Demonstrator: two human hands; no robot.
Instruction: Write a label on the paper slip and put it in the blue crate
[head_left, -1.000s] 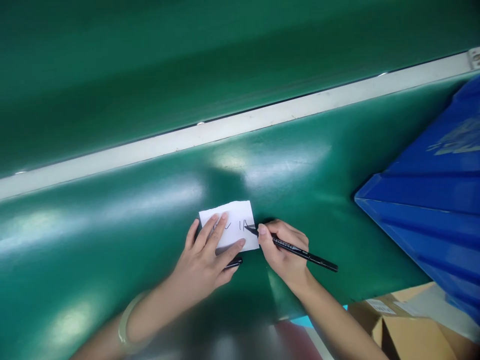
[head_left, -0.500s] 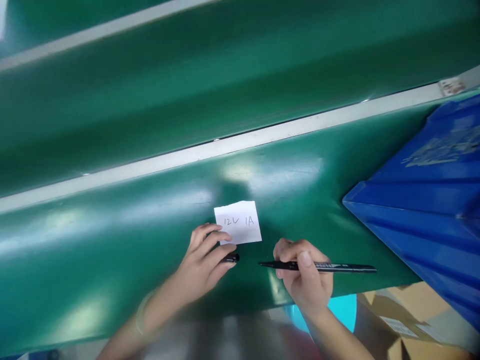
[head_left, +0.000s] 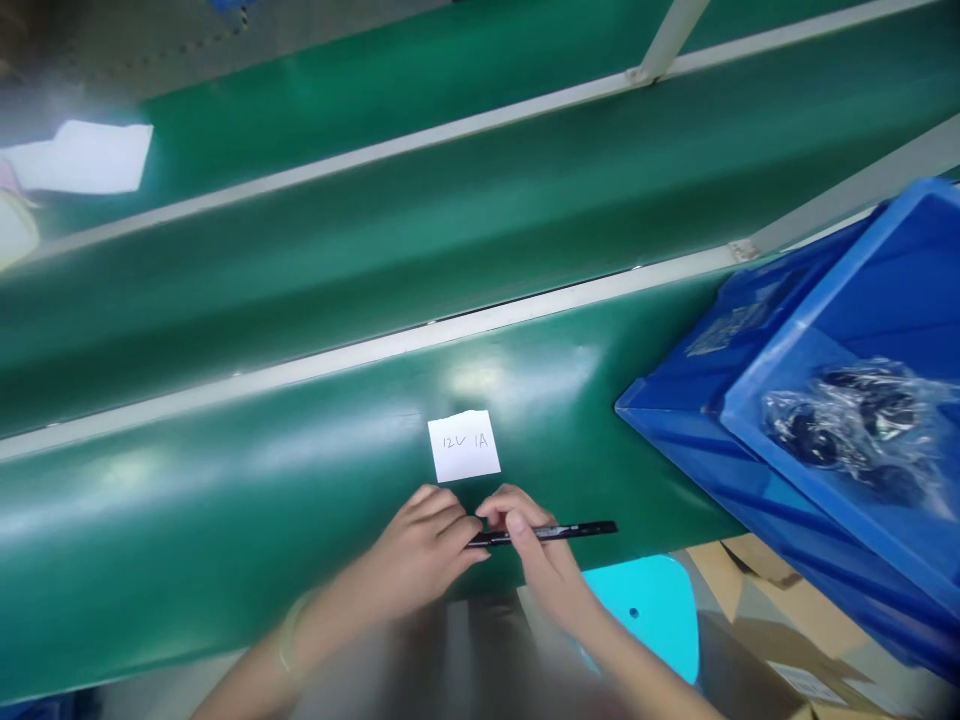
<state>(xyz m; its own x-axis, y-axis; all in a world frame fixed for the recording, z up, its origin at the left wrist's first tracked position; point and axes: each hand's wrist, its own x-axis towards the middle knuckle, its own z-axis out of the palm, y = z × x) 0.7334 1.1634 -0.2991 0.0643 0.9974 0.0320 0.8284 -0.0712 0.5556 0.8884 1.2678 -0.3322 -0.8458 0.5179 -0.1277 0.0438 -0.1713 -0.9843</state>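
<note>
A black marker (head_left: 570,531) lies nearly level in my right hand (head_left: 536,545), pinched between thumb and fingers, its back end pointing right. The marker's front end meets the fingers of my left hand (head_left: 431,545), which are closed round the black pen cap. Those fingers mostly hide the cap, so I cannot tell how far the marker sits in it. Just beyond both hands, a small white paper (head_left: 465,460) lies flat on the green work surface (head_left: 262,500). Handwriting on it reads "12V 1A".
On the right stands a blue plastic bin (head_left: 757,400) holding black items in clear plastic bags (head_left: 862,420). A turquoise stool (head_left: 652,610) and cardboard boxes (head_left: 780,610) are below the table edge. White rails (head_left: 487,320) cross the green surface; white sheets (head_left: 90,160) lie far left.
My hands have come together: the right hand moved left with the marker, bringing its tip to the cap in my left hand. The view has tilted up, showing the bin's inside.
</note>
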